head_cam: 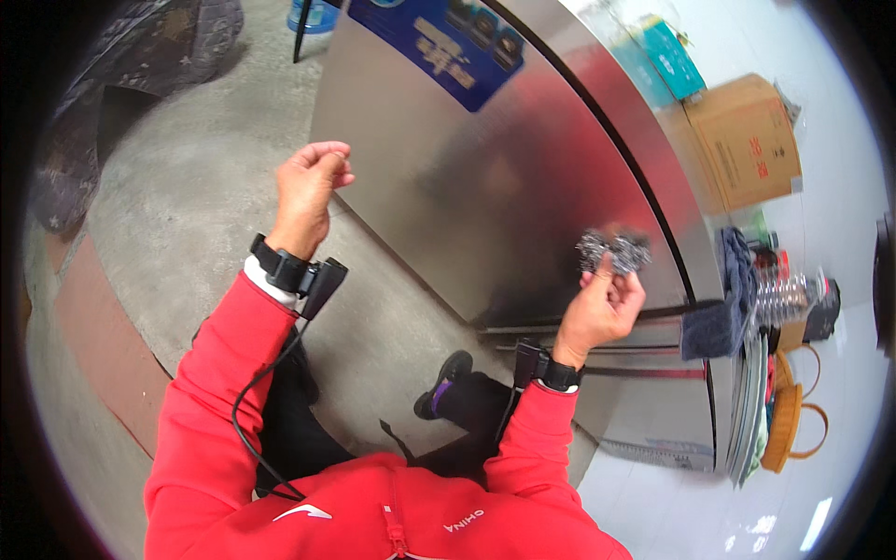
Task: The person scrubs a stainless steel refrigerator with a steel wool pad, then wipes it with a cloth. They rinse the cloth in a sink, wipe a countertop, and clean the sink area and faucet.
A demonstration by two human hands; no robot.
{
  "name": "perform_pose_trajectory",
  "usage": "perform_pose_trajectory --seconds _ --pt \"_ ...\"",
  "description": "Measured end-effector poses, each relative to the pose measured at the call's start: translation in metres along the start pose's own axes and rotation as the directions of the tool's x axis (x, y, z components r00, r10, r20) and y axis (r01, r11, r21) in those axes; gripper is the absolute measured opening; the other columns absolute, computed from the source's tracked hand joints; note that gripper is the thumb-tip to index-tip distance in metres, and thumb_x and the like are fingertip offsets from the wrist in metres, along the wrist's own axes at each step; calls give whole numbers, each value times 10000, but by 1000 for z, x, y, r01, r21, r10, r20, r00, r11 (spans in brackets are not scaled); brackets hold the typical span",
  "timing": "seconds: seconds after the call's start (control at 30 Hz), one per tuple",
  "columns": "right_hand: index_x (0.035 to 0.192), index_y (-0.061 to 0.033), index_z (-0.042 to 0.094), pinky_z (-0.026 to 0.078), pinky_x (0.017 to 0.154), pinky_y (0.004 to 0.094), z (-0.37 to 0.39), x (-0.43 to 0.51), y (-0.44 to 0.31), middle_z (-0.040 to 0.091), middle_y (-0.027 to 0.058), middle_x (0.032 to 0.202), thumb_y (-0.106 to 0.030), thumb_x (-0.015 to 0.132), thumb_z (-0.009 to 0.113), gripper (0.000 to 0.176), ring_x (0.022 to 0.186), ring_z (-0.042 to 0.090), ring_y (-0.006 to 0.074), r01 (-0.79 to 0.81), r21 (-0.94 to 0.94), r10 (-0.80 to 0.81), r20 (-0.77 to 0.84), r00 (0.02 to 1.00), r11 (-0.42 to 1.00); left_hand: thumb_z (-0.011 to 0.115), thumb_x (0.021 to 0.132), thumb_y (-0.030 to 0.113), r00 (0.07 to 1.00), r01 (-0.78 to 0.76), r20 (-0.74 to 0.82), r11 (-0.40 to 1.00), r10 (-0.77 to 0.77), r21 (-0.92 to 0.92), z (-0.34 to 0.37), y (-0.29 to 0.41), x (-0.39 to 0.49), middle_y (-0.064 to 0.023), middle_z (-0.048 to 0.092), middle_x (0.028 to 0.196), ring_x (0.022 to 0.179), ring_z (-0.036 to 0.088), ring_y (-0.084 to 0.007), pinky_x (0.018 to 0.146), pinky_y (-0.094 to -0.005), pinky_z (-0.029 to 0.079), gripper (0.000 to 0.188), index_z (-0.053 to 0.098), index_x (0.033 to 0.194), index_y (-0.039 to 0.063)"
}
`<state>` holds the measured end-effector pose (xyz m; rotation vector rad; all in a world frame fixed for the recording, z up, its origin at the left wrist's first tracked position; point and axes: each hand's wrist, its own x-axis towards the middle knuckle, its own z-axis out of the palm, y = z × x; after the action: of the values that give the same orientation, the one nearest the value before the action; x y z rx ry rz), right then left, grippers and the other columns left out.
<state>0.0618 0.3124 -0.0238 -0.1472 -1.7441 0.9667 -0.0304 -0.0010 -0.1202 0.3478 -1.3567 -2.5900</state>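
Note:
My right hand (pixel 604 313) pinches a steel wool scrubber (pixel 614 252) between thumb and fingers. The scrubber is a loose silvery tangle, slightly blurred, held in front of a brushed-metal appliance door (pixel 448 182) that looks like a refrigerator's. Whether it touches the metal I cannot tell. On the other side, my left hand (pixel 308 196) is raised over the concrete floor near the door's lower edge. Its fingers are curled against the thumb, with nothing visible in them. Each wrist wears a black strap with a small device; a cable runs from the left one.
A blue sticker (pixel 448 49) with writing covers part of the door. On top of the appliance are a cardboard box (pixel 749 143), a dark cloth (pixel 714 332), a clear plastic bottle (pixel 784 297) and an orange handled bag (pixel 782 427). Dark patterned fabric (pixel 168 56) lies at upper left.

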Motion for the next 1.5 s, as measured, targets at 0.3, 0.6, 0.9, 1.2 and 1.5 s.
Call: perform_pose_trajectory --seconds 0.3,0.6,0.9,1.2,1.5 --pt "980 -69 646 514 627 394 186 -55 14 574 88 887 -30 797 654 188 744 611 272 784 -83 -557 659 506 615 623 893 14 996 -45 -86 986 32 -159 0 23 -1 -60 648 864 740 620 -129 662 -267 555 118 661 992 -36" --pt "742 -79 573 392 668 364 88 -62 70 465 77 789 -143 723 592 69 783 485 242 937 144 -501 864 37 317 657 916 62 999 -16 -29 994 13 -105 -21 15 22 -68 669 858 741 639 -129 716 -271 571 158 667 1050 -20" --pt "1087 2 605 433 630 409 -102 79 8 509 109 817 1 785 670 308 715 523 297 816 -430 -634 518 574 387 619 916 31 989 77 134 993 -65 -85 28 -35 8 -49 654 894 773 627 -129 705 -264 556 126 659 1030 -5" --pt "963 15 509 479 656 483 -78 -51 100 491 218 902 -5 770 610 218 790 553 441 392 -521 -270 297 916 758 630 938 68 967 68 243 997 -76 41 37 -43 0 -54 661 947 829 634 -138 767 -295 552 136 642 1055 0" --pt "1037 -21 522 510 664 481 -97 -51 112 570 194 880 -63 849 627 220 780 617 412 -23 -381 23 -3 1000 924 630 948 86 956 -85 293 965 9 247 38 -49 -13 -31 639 878 770 594 -113 715 -274 515 125 646 1033 -3"
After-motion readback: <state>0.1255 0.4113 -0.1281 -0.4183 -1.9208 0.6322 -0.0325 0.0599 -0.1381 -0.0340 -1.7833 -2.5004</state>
